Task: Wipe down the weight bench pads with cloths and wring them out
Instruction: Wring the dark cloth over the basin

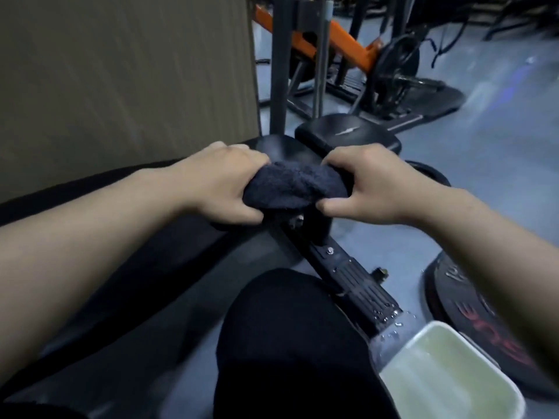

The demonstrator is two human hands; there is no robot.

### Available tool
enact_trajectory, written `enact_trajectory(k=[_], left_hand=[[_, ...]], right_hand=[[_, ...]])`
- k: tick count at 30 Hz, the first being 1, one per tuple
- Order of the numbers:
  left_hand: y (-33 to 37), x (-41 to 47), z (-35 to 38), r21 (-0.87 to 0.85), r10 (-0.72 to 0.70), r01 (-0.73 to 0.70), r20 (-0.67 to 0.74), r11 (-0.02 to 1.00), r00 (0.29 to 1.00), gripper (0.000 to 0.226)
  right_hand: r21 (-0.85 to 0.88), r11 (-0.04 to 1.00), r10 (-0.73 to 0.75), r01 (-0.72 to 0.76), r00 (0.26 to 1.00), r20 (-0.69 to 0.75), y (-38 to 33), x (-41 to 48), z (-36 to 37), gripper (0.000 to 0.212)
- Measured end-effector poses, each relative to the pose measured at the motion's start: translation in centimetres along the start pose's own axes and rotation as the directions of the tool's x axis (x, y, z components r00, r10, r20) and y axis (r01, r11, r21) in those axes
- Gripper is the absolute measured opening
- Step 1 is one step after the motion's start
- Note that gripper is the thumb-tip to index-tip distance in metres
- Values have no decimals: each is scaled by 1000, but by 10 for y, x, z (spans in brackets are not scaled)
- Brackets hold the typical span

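Fingers of left hand [223, 182] and right hand [372, 189] clamp dark cloth [295, 187] bunched between them.

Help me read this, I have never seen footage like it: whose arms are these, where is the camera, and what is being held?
No machine here: this is a person in a gym. The single picture comes from a camera worn on their head, looking forward and down, so the two bare arms are their own. The left hand and right hand each grip an end of a dark cloth, in front of a black bench pad; it looks like wringing. At lower right a white tub of pale liquid stands on the floor beside a weight plate. Water drops lie on the bench's metal frame.
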State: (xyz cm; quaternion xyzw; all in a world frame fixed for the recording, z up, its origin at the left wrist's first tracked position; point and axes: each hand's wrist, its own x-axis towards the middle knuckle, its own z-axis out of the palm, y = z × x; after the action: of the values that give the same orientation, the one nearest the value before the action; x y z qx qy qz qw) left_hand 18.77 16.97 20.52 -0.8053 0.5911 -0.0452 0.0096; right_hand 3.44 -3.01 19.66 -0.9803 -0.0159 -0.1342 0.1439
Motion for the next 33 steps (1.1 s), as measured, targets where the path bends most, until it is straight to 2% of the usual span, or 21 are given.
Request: enact_trajectory(k=[3,7,13,17,23,27,33], left_hand=[[34,45,14,10,140,-140,4,990,990,44],[84,99,41,-3,341,-341,21,940,940,46],[158,156,105,-10,578,-580,98,814,810,59],[198,172,157,-53,681,-682,159,729,715,62],[243,182,235,-121,739,-739,261,663,621,59],[259,189,273,-149,751,-751,313,643,581,59],[266,196,309,-112,727,-748,367,654,580,68]], right_hand=[[-48,993,109,-111,993,-41,34,-44,-5,39],[-84,958,269,-274,961,-70,73,-107,-4,45],[-24,855,517,-518,855,-41,104,-204,25,35],[-11,772,636,-636,772,-4,112,-256,61,38],[-37,658,752,-752,654,84,134,-311,124,43],[-81,633,773,-770,623,124,152,-328,157,45],[-102,610,788,-786,589,177,174,-337,192,50]])
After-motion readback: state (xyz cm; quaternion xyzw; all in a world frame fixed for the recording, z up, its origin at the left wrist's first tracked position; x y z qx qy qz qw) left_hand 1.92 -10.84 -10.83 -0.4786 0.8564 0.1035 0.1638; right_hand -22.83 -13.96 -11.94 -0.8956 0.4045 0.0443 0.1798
